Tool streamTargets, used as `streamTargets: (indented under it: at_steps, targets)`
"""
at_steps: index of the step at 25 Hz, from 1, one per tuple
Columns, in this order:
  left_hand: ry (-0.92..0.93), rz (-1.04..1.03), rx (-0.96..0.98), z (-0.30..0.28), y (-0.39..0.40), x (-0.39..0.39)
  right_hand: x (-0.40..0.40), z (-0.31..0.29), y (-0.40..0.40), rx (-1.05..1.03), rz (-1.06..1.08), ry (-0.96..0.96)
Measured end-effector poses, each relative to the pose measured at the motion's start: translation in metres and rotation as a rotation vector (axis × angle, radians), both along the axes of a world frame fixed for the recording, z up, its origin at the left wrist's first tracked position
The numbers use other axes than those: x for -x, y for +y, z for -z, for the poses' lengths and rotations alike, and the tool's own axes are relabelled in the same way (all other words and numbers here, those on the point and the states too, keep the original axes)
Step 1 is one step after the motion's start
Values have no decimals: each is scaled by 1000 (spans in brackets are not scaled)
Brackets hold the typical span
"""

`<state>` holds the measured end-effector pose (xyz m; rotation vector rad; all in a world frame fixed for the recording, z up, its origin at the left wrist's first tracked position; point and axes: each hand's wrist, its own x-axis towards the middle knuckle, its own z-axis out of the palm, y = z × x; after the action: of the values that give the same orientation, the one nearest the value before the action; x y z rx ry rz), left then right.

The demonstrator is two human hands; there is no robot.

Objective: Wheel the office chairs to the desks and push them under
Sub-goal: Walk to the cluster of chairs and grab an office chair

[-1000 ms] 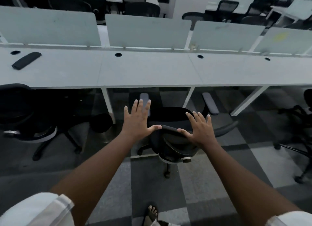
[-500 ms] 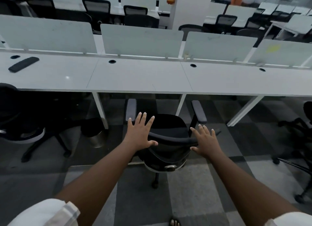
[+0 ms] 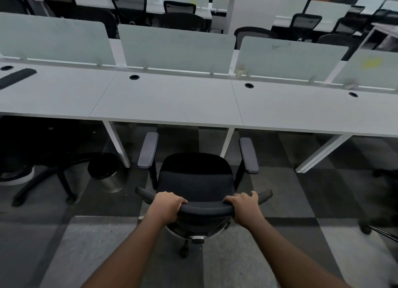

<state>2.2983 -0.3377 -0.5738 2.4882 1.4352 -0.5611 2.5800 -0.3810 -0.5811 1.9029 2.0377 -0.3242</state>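
The chair (image 3: 196,176) is black with grey armrests (image 3: 148,150). At twelve o'clock, the desk (image 3: 168,98) is white, its screens (image 3: 176,47) pale green. The carpet (image 3: 286,201) is grey checks; the bin (image 3: 105,172) at nine o'clock is black and silver.

Black office chair (image 3: 195,176), grey armrests, stood facing the white desk (image 3: 168,98), seat not yet under. Left hand (image 3: 167,206) and right hand (image 3: 245,207) gripped the backrest top. Steel bin (image 3: 105,172) stood beside the desk leg.
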Motion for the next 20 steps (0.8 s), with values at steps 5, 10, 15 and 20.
streamTargets:
  at_steps: [5,10,15,20]
  targets:
    - [27,27,-38,-5,-3,17,21,4,-3,-60,-4,-14]
    - [37,18,-41,-13,-7,53,63,-7,-6,-28,2,-7]
    - [74,11,-23,-20,14,104,118,-13,6,-47,3,-5]
    - [56,-5,-62,-12,40,148,159,-14,32,-66,9,-9]
